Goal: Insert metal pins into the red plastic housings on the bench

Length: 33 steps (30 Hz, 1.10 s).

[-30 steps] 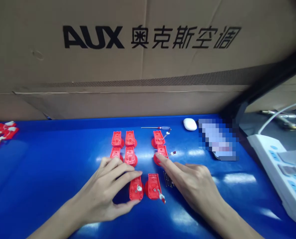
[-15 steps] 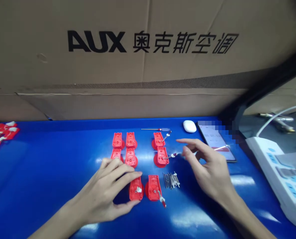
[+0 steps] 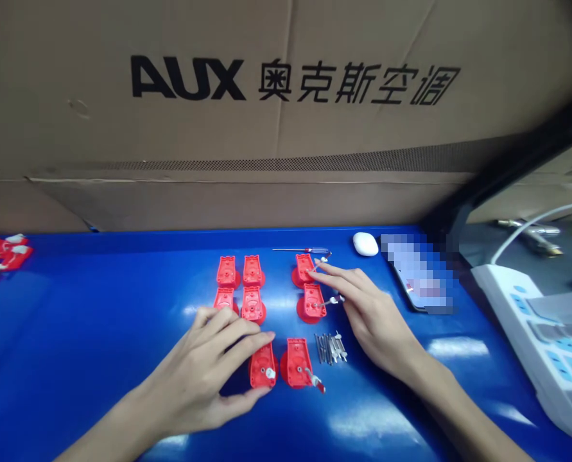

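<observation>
My left hand (image 3: 208,372) is closed round a red plastic part (image 3: 262,369) at the front, thumb at its lower edge and a finger at its upper end; a small white piece sits on that part. Beside it lies another red part (image 3: 296,359) with a metal piece (image 3: 315,380) leaning out to the right. My right hand (image 3: 372,311) reaches leftward, its fingertips at the upper right red part (image 3: 305,267) and its rod with a white piece. Whether the fingers grip anything is not clear. Below that is another red part (image 3: 313,303) with a rod.
Several red parts (image 3: 251,271) stand in rows at centre. Metal pins (image 3: 330,348) lie near the right hand. Farther back are a screwdriver (image 3: 309,250), a white case (image 3: 365,244) and a phone (image 3: 418,273). A power strip (image 3: 531,333) is at right, red pieces (image 3: 1,256) at far left.
My right hand has moved left and its fingers have come down to the upper right red part. My left hand has stayed on its part. The white piece there has shifted slightly.
</observation>
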Motion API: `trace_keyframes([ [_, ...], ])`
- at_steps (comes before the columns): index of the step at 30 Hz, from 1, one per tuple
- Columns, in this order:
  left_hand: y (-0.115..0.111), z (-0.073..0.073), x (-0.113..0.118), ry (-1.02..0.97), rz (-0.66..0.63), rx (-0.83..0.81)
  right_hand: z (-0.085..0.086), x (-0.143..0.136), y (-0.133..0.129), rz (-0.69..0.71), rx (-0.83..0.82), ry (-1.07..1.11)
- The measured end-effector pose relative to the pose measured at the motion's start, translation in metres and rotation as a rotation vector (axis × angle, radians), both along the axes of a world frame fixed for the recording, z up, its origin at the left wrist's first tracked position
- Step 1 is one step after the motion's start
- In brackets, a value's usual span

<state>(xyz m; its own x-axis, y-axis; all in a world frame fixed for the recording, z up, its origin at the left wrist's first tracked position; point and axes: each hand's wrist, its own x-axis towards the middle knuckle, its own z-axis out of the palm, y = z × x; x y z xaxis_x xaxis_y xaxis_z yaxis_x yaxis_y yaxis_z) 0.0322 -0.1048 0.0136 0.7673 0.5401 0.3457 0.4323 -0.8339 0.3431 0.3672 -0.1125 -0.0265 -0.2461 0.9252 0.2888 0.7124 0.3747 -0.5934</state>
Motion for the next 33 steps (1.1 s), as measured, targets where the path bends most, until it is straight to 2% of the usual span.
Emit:
trace_keyframes([
  [18,0.001,0.001,0.000,0.019,-0.010,-0.005,0.002,-0.009,-0.004,-0.006,0.088,-0.050],
  [33,0.000,0.000,0.000,0.016,-0.007,-0.011,0.005,-0.011,-0.007,-0.003,0.057,-0.054],
])
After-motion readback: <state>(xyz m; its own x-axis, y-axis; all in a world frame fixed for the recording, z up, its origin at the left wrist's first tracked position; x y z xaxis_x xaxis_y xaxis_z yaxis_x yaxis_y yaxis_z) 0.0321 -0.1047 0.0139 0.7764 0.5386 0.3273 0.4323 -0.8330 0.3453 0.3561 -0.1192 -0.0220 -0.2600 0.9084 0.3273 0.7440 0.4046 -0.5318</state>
